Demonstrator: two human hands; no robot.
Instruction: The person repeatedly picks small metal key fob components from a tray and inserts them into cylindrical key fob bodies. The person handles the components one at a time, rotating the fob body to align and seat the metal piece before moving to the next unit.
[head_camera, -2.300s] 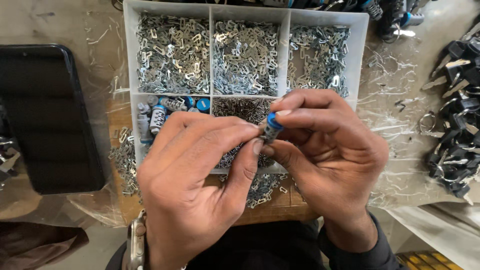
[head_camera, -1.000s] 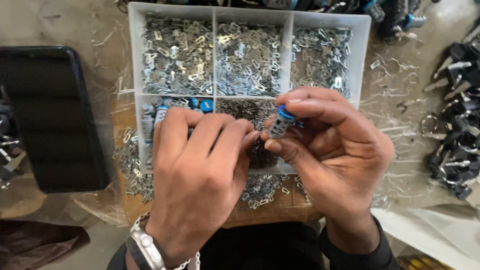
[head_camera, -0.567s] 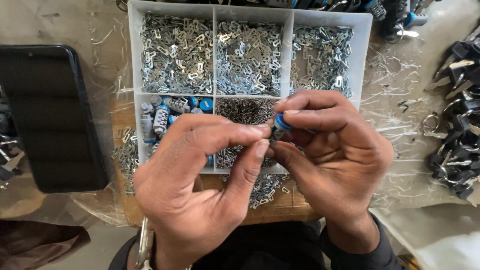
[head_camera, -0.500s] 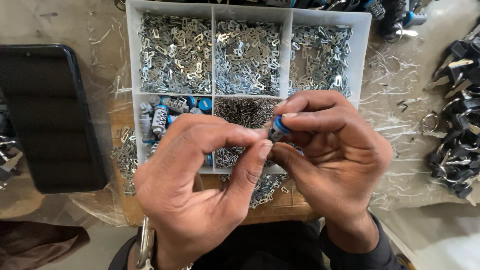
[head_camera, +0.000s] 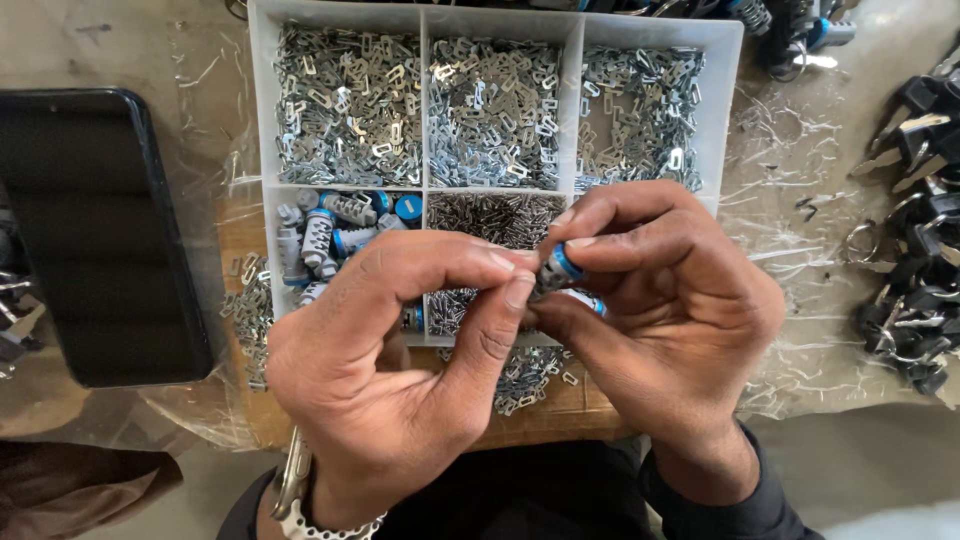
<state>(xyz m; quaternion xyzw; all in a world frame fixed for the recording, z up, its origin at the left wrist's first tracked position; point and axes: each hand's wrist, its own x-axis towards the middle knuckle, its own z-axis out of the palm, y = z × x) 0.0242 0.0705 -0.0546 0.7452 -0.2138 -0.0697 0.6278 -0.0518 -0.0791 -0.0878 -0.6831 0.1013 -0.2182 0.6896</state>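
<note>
Black tray: it lies at the left of the frame on the table, apart from both hands. I see little danger here.
Loose clips: a small heap lies outside the box, at its lower left corner, on the plastic sheet. A wrist that slides there could push them off the table edge.
Sorting box: it fills the upper middle of the frame. The three upper compartments are full of small metal clips, the lower left one holds grey and blue cylinders, the lower middle one holds very fine metal pieces.
Left hand: it is in the lower middle of the frame. The grip is closed; thumb and forefinger press together at the end of the small part, perhaps on a tiny piece that I cannot see.
Small cylinder: grey metal with a blue ring, in the centre of the frame, above the lower compartments.
Right hand: its grip is closed around the small cylinder.
Risk: if one grip loosens, the part may fall into a wrong compartment and be lost among similar pieces. Too much force could make a small piece jump away.
Black keys: at the right edge of the frame, well apart.
</note>
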